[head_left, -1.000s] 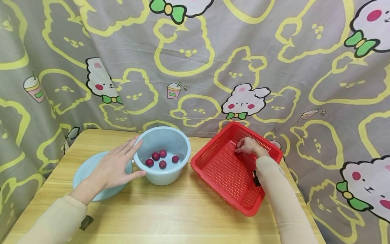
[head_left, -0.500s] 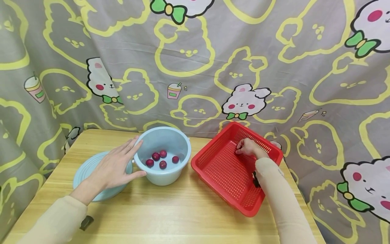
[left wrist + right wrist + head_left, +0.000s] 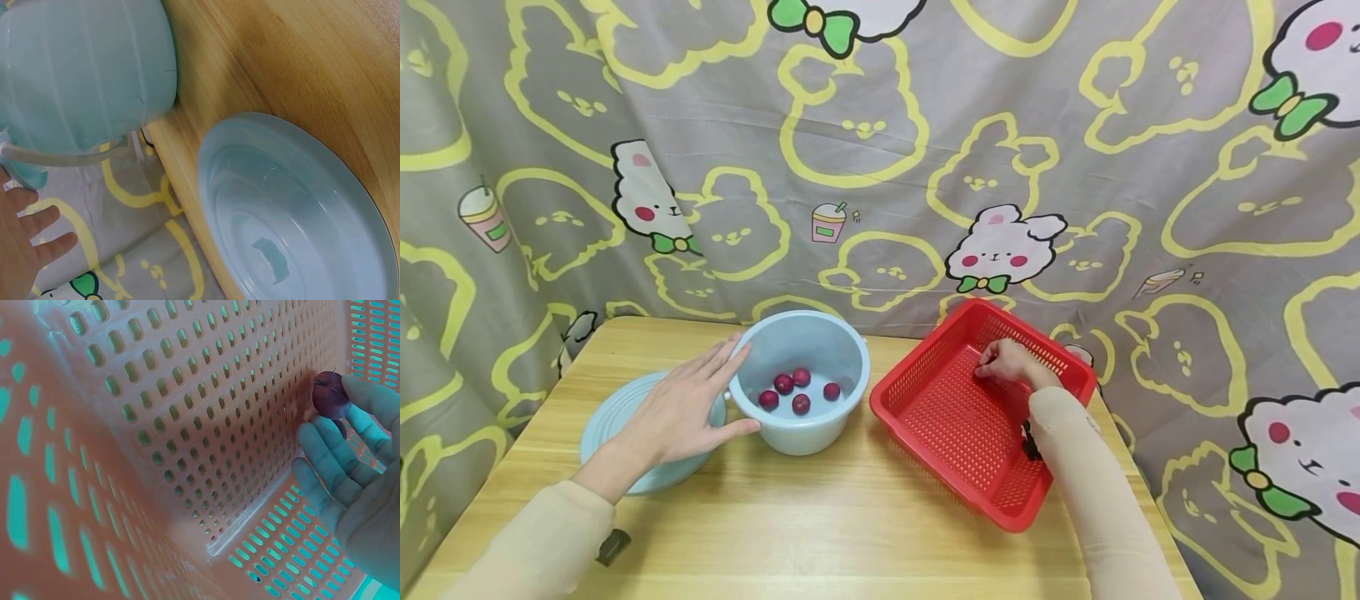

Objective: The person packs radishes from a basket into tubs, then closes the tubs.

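Note:
My right hand [image 3: 1006, 362] reaches into the far corner of a red perforated plastic basket [image 3: 951, 425]. In the right wrist view, its thumb and fingers pinch a dark red plum [image 3: 329, 397]. Part of another plum [image 3: 341, 427] shows just behind the fingers. My left hand [image 3: 688, 408], fingers spread and mostly straight, is at the left rim of a light blue bucket [image 3: 801, 437]. Several plums [image 3: 801, 405] lie on the bucket's bottom. The left wrist view shows the bucket's side and handle [image 3: 69, 159] near the left fingers.
A light blue round lid [image 3: 606, 429] lies on the wooden table [image 3: 820, 533], partly under my left forearm and hand. Behind the table hangs a grey patterned curtain [image 3: 880, 100]. The basket stands close to the table's right edge.
Inside the basket, the right hand's fingertips have shifted slightly to the left. The left hand, bucket and lid stay where they were.

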Tool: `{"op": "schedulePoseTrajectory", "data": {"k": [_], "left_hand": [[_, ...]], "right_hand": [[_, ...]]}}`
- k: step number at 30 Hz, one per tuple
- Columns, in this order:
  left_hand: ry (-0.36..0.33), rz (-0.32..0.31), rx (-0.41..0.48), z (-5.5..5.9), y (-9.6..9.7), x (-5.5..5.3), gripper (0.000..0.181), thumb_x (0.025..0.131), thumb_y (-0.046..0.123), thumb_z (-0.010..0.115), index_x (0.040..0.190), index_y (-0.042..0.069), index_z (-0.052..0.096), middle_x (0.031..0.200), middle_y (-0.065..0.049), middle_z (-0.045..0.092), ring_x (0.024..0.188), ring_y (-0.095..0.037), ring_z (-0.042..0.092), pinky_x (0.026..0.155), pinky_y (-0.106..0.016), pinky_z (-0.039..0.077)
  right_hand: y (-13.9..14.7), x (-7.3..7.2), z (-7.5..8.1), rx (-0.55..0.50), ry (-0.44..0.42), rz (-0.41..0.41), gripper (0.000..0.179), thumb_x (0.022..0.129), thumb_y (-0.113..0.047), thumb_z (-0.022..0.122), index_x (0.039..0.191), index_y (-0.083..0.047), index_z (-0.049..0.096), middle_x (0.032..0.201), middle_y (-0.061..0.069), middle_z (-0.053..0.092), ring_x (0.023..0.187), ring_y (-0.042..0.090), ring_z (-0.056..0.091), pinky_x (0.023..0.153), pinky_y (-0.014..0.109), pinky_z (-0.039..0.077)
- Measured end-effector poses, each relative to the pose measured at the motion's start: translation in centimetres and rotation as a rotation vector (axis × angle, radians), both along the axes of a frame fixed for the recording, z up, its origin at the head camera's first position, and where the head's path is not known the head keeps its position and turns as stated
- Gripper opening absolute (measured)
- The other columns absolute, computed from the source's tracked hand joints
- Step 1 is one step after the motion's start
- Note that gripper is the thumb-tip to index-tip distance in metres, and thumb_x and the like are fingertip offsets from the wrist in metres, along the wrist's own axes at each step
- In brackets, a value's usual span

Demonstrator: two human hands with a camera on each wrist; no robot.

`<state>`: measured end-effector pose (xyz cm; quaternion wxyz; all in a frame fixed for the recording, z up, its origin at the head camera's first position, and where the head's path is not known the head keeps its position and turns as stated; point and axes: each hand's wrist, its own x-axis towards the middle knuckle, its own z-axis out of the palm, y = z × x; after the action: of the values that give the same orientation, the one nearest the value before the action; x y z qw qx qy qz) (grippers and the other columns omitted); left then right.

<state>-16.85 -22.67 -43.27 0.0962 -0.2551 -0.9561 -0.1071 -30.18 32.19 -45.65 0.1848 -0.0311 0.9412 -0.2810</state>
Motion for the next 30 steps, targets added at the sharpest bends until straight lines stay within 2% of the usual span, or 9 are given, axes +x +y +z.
{"op": "schedulePoseTrajectory", "data": {"k": [4,11,21,24,30], "left_hand": [[-0.002,0.0,-0.003,0.0,0.0,0.0,0.109,0.09,0.073,0.067,0.17,0.013,0.023,0.176,-0.016,0.024,0.157,-0.044,0.037,0.121,-0.065,0.041],[-0.012,0.009,-0.004,0.1,0.1,0.0,0.108,0.091,0.073,0.066,0.17,0.013,0.023,0.176,-0.016,0.025,0.157,-0.044,0.037,0.121,-0.066,0.04],[-0.005,0.006,-0.009,0.1,0.1,-0.1,0.108,0.091,0.073,0.066,0.169,0.012,0.024,0.176,-0.017,0.024,0.157,-0.044,0.038,0.121,-0.066,0.041],[-0.005,0.005,-0.01,0.2,0.1,-0.1,0.108,0.091,0.073,0.066,0.169,0.012,0.023,0.176,-0.017,0.025,0.157,-0.044,0.037,0.121,-0.066,0.041],[-0.001,0.001,-0.009,0.2,0.1,0.0,0.109,0.09,0.072,0.067,0.169,0.012,0.023,0.176,-0.017,0.026,0.157,-0.044,0.038,0.12,-0.066,0.042]], "right_hand": [[0.0,0.1,0.1,-0.035,0.0,-0.02,0.018,0.097,-0.016,0.076,0.103,0.0,0.071,0.095,0.012,0.072,0.088,0.023,0.066,0.081,0.028,0.058],[-0.1,-0.1,0.4,-0.139,0.007,-0.06,0.023,0.098,-0.017,0.076,0.109,0.001,0.066,0.098,0.011,0.068,0.092,0.033,0.068,0.088,0.043,0.063],[-0.3,-0.2,1.3,-0.201,0.033,-0.056,0.028,0.1,-0.018,0.073,0.117,0.002,0.065,0.109,0.017,0.072,0.098,0.034,0.073,0.097,0.049,0.064],[-0.3,-0.2,1.6,-0.219,0.045,-0.05,0.03,0.1,-0.018,0.073,0.119,0.003,0.064,0.112,0.022,0.073,0.098,0.034,0.073,0.096,0.047,0.064],[-0.7,-0.2,2.3,-0.255,0.054,-0.062,0.034,0.1,-0.022,0.074,0.121,0.002,0.063,0.11,0.023,0.073,0.089,0.025,0.072,0.083,0.029,0.064]]}}
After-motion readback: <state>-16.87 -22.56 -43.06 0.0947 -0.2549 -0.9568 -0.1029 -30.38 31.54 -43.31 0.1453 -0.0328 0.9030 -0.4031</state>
